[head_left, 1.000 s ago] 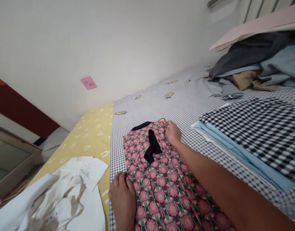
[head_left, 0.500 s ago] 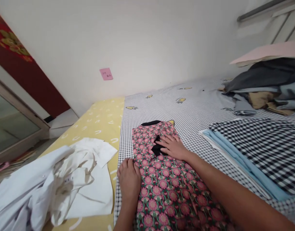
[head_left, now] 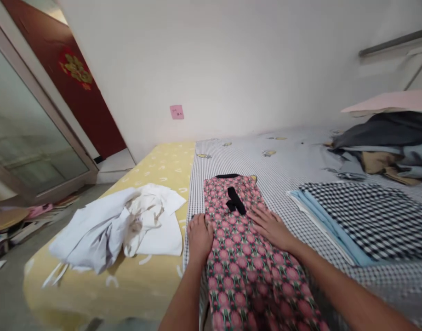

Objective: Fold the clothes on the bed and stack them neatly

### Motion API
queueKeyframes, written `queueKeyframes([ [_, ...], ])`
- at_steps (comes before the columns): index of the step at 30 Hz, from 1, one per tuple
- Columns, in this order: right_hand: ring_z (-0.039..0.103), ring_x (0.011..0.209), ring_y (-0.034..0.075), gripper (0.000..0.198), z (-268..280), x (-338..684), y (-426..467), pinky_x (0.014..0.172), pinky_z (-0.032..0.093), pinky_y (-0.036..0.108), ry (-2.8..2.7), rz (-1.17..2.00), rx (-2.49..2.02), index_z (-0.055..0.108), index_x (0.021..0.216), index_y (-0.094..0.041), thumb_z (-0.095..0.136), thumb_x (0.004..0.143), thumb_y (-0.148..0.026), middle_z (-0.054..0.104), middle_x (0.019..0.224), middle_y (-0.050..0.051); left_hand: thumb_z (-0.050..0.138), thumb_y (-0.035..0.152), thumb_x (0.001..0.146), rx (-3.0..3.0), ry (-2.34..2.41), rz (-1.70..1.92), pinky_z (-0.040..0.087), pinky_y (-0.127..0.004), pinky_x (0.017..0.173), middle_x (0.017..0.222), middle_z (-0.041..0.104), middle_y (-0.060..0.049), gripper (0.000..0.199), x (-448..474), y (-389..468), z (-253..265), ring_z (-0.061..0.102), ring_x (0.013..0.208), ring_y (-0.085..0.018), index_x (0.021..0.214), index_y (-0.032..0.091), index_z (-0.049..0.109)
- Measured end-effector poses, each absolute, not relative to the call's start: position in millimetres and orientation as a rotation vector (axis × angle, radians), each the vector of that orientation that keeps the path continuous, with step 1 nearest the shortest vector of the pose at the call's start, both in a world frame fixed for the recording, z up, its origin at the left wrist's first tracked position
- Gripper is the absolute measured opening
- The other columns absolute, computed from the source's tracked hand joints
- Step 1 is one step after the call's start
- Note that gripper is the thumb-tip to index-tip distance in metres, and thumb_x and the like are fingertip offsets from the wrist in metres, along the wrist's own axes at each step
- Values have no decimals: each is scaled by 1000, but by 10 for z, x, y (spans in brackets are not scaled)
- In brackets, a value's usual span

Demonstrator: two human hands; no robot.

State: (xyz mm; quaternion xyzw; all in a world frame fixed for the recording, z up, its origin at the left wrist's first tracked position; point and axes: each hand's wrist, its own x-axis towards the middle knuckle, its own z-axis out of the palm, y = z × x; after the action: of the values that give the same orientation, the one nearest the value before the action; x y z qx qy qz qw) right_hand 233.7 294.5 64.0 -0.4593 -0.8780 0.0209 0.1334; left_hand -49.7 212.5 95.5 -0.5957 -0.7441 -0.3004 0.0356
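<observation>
A pink floral dress (head_left: 238, 250) with a black neckline lies lengthwise on the bed, folded into a long narrow strip. On its upper part is a black bow or tie (head_left: 236, 201). My left hand (head_left: 200, 236) rests at the dress's left edge, fingers lying flat and close together. Across the right side, below the black tie, my right hand (head_left: 271, 228) lies flat with its fingers spread. Neither hand grips the cloth. The lower end of the dress runs out of view at the bottom.
White and pale grey clothes (head_left: 104, 230) lie heaped on the yellow sheet (head_left: 162, 165) to the left. At the right is a folded stack with black-and-white checked cloth (head_left: 373, 220) on top. Behind it sits a pile of dark clothes (head_left: 390, 133). A wall (head_left: 259, 69) borders the bed.
My right hand has moved off the black tie, down and to the right across the dress. The tie now lies uncovered and straighter. The camera view has turned left.
</observation>
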Motion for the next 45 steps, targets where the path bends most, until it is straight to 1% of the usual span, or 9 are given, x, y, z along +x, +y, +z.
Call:
queueKeyframes([
  [9,21,156,29,50,607,2698,1897,121,16,61,-2503,145,-1339,46,152,-40,41,102,-43,35,166,0,45,33,99,-2082,-2273,-861,20,-57,127,162,42,-12,52,-211,936,541,28,154,-29,150,22,45],
  [12,21,156,29,47,563,2841,1561,122,15,62,-2450,278,-1291,54,147,-38,39,103,-43,40,163,0,44,33,100,-2210,-2256,-1110,28,-53,125,161,41,-14,52,-326,486,336,32,152,-26,151,23,40],
  [16,43,146,25,48,400,3174,1168,118,34,53,-2235,371,-1260,52,149,-33,33,105,-36,51,156,6,42,34,101,-2208,-2344,-1363,52,-44,107,150,50,-17,50,-632,69,179,56,133,-23,149,23,39],
  [20,52,136,29,56,77,3456,797,108,46,51,-2213,28,-1331,36,158,-37,42,103,-28,49,154,10,47,25,99,-2221,-2179,-1007,48,-49,111,149,49,-16,52,-776,-180,306,51,138,-26,150,27,40],
  [26,38,148,33,76,32,3416,497,116,37,58,-2360,-206,-1186,11,163,-43,43,101,-13,26,168,9,57,14,94,-2301,-1732,-414,40,-53,115,159,41,-17,63,-500,-237,676,36,149,-33,152,33,43],
  [32,22,155,33,79,417,3333,601,120,28,66,-2567,-160,-1002,21,160,-46,47,97,-5,24,170,3,54,25,98,-2541,-1284,-75,10,-58,127,167,35,-5,55,-435,-101,839,20,157,-28,151,36,44],
  [38,34,151,24,66,362,3333,779,121,28,58,-2798,115,-713,31,158,-44,45,101,-13,45,160,-2,44,27,103,-2727,-964,-33,-6,-53,129,157,51,2,46,-486,16,928,41,148,-18,149,33,47],
  [42,41,148,24,51,365,3339,871,120,29,58,-2750,426,-712,45,152,-41,45,103,-26,53,154,2,47,16,100,-2779,-999,-264,-9,-46,130,138,69,3,38,-468,57,827,58,133,-15,133,27,61],
  [45,48,143,28,39,489,3318,929,119,28,59,-2655,721,-775,62,138,-37,51,101,-39,62,145,6,46,4,93,-2853,-1091,-529,0,-43,131,127,75,1,46,-471,99,713,64,125,-14,130,26,64],
])
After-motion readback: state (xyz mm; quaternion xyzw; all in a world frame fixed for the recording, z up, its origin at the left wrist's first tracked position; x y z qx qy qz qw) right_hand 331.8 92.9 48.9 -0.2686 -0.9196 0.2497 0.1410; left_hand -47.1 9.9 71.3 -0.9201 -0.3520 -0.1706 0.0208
